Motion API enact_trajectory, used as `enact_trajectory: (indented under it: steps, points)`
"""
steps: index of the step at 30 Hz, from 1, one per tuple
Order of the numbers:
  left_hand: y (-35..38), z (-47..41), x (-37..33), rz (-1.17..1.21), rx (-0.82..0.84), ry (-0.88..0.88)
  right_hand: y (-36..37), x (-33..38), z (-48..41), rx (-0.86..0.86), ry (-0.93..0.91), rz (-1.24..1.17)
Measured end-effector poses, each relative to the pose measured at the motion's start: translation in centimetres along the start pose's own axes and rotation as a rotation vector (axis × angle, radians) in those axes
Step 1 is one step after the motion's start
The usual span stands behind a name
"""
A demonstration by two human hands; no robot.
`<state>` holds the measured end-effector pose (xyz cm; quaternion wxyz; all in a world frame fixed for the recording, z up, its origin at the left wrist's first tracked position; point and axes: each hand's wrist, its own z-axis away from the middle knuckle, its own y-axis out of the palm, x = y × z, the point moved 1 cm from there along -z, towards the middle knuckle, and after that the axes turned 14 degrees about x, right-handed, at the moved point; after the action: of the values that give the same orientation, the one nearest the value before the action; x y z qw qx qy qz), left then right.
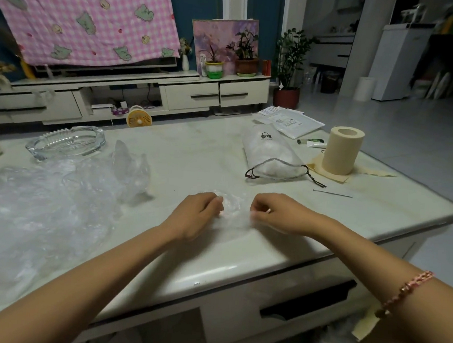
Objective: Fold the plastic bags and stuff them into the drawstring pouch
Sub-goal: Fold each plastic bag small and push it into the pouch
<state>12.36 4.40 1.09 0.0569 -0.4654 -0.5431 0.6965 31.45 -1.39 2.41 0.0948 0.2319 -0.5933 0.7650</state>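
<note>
1. Table [195,148]: pale top. Everything listed below lies on it.
2. Heap of plastic bags [40,207]: clear, crumpled and unfolded, spread over the left part of the table, well apart from the pouch. I judge most of the task is still to do.
3. Drawstring pouch [271,153]: white, lying on its side beyond my right hand. Its mouth faces me and gapes, and the dark cord [312,176] lies slack. Pale plastic shows in the mouth, so I take it to be partly stuffed already.
4. Glass ashtray [68,141]: beyond the heap, not involved.
5. Paper roll [343,152]: upright, just beside the pouch on its right.
6. My left hand [199,214]: fingers curled, pinching the left edge of item 8.
7. My right hand [278,214]: fingertips pinching its right edge.
8. Small clear bag [235,211]: between my two hands near the table's front edge, gathered small. The blur hides how many folds it has.
9. Thin pin [332,193]: in front of the roll, near the pouch cord.

Step in hand: folding one bag.
Next move, as I judge it: press the bag compact so it does not spring open, carry it forward and right to the pouch mouth, hold the mouth open with my other hand, and keep clear of the pin.
</note>
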Motion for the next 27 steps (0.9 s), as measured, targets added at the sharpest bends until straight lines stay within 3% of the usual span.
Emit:
enact_trajectory:
  steps: [4,7,9,12,14,19,27]
  points:
    - [-0.6,0.6,0.3,0.092,-0.007,0.003,-0.5,-1.0,-0.1,-0.116,0.039,-0.470]
    - [-0.4,0.6,1.1,-0.056,-0.066,0.030,-0.3,-1.4,-0.6,-0.167,0.089,-0.565]
    - [-0.2,0.4,1.6,-0.076,-0.142,0.005,-0.4,-1.4,-0.8,-0.110,0.083,-0.573]
    - [-0.2,-0.2,1.8,0.039,-0.185,-0.075,-0.7,-1.3,-0.3,0.039,0.066,-0.496]
    - [-0.3,-0.5,1.7,0.070,-0.179,-0.123,-0.5,-1.1,-0.2,0.051,0.019,-0.466]
    - [0.3,-2.2,1.7,-0.033,-0.207,-0.246,0.0,-1.4,-1.6,-0.198,0.124,-0.437]
    - [1.6,-3.4,1.3,-0.312,-0.254,-0.435,1.1,-1.3,-3.3,-0.309,0.393,0.012]
